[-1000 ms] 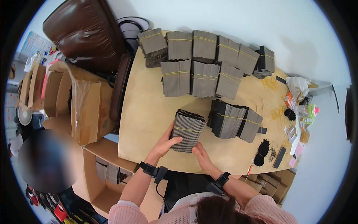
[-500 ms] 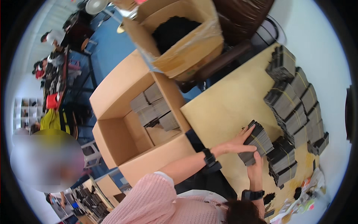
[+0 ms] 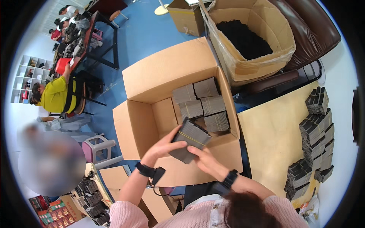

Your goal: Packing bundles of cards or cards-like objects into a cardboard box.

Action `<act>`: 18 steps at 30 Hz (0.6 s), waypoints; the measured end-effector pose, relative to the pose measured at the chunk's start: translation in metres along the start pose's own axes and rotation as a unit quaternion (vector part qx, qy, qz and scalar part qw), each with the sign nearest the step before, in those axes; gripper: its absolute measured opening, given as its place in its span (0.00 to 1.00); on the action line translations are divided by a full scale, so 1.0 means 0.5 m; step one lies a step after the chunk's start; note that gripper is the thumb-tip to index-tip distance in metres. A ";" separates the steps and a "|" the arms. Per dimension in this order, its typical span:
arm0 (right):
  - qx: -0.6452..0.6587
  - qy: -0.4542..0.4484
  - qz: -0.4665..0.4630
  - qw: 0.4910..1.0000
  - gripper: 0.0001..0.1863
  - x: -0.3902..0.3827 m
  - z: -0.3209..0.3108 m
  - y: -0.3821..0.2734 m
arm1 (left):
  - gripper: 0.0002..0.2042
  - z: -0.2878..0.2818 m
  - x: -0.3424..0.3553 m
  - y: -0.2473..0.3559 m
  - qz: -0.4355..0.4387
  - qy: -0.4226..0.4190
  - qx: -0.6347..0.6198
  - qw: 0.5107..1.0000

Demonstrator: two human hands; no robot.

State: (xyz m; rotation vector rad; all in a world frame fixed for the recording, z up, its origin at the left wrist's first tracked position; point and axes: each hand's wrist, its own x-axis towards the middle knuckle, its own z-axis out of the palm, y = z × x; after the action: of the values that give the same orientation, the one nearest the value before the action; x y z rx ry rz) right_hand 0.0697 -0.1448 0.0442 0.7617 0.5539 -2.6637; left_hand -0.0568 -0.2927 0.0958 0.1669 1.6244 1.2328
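A thick bundle of thin grey pieces (image 3: 189, 142), black along one edge, has a yellow band around it. I hold it tilted over the near side of an open cardboard carton (image 3: 141, 121). My left hand (image 3: 164, 148) grips its left side and my right hand (image 3: 207, 160) grips its lower right, the thumbs close together. Inside the carton, several similar grey bundles (image 3: 190, 108) lie in rows against the far and right walls. Bare cardboard shows at the carton's left. What the pieces are, I cannot tell.
A pale table (image 3: 266, 129) at the right carries stacked banded bundles (image 3: 317, 133) along the wall. Beyond the carton stands a plastic-lined box (image 3: 262, 68) of black material, beside a brown leather chair (image 3: 313, 30). Co-workers sit at a long table (image 3: 89, 38), far left; a stool (image 3: 99, 148) stands nearer.
Both hands have lifted the bundle off the pale table and carried it left, over the carton. The view has turned toward the carton too.
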 end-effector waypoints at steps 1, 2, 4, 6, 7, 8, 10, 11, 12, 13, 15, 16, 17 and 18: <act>0.018 -0.004 0.014 1.000 0.26 0.034 0.002 0.031 | 0.45 -0.035 0.005 -0.029 -0.029 0.008 -0.013 0.999; 0.011 0.008 0.020 1.000 0.26 0.065 -0.001 0.056 | 0.45 -0.065 0.013 -0.059 -0.054 -0.017 -0.087 0.995; 0.008 0.066 0.012 0.998 0.26 0.119 -0.008 0.099 | 0.44 -0.115 0.043 -0.117 -0.084 -0.045 -0.157 0.983; 0.021 0.108 0.010 0.994 0.27 0.156 -0.018 0.130 | 0.37 -0.149 0.085 -0.166 -0.127 -0.084 -0.194 0.969; 0.032 0.167 0.004 0.985 0.27 0.168 -0.023 0.143 | 0.37 -0.161 0.104 -0.187 -0.119 -0.095 -0.203 0.967; 0.033 0.161 0.008 0.986 0.27 0.178 -0.029 0.152 | 0.37 -0.170 0.126 -0.205 -0.132 -0.118 -0.222 0.959; 0.063 0.230 -0.034 0.971 0.28 0.198 -0.038 0.163 | 0.37 -0.181 0.169 -0.229 -0.151 -0.165 -0.256 0.940; 0.061 0.239 -0.022 0.969 0.28 0.204 -0.043 0.167 | 0.37 -0.185 0.187 -0.238 -0.153 -0.164 -0.253 0.941; 0.085 0.247 -0.029 0.965 0.28 0.211 -0.048 0.169 | 0.38 -0.189 0.206 -0.244 -0.167 -0.179 -0.210 0.947; 0.108 0.256 -0.041 0.960 0.28 0.217 -0.053 0.171 | 0.38 -0.194 0.224 -0.248 -0.163 -0.206 -0.179 0.948; 0.130 0.250 -0.032 0.959 0.27 0.224 -0.065 0.173 | 0.38 -0.195 0.258 -0.257 -0.193 -0.204 -0.135 0.950; 0.151 0.265 -0.030 0.952 0.26 0.228 -0.071 0.174 | 0.38 -0.196 0.273 -0.262 -0.210 -0.213 -0.095 0.949; 0.156 0.244 -0.029 0.957 0.26 0.232 -0.078 0.175 | 0.38 -0.198 0.286 -0.267 -0.209 -0.216 -0.100 0.949; 0.170 0.251 -0.034 0.952 0.25 0.237 -0.084 0.176 | 0.37 -0.199 0.300 -0.271 -0.211 -0.235 -0.109 0.942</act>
State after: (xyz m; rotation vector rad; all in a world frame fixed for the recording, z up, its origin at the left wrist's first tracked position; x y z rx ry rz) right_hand 0.0272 -0.2255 -0.0790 1.5696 0.2315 -2.6534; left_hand -0.1413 -0.3228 -0.1109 -0.0292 1.0308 0.9390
